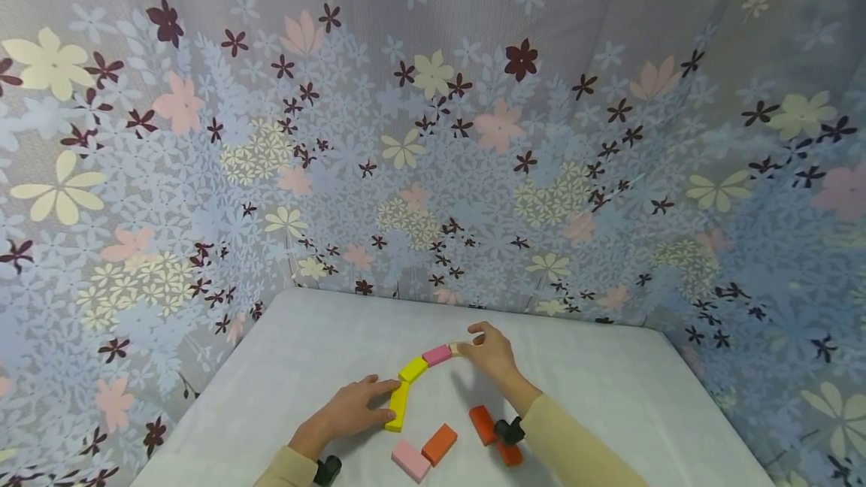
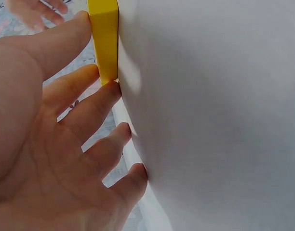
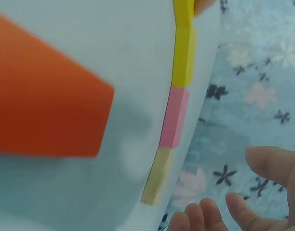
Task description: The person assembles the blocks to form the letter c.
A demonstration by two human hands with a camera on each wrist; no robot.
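On the white table, a yellow block, a second yellow block, a pink block and a cream wooden block form a curved row, end to end. My left hand touches the nearest yellow block with its thumb and fingertips along one side; its fingers are spread, as the left wrist view shows. At the row's far end is my right hand, beside the cream block. In the right wrist view its fingers stand apart from that block, with nothing held.
Nearer the front edge lie a light pink block and an orange block, meeting at a corner. Two red-orange blocks lie under my right forearm, partly hidden by the wrist camera. Floral fabric surrounds the table.
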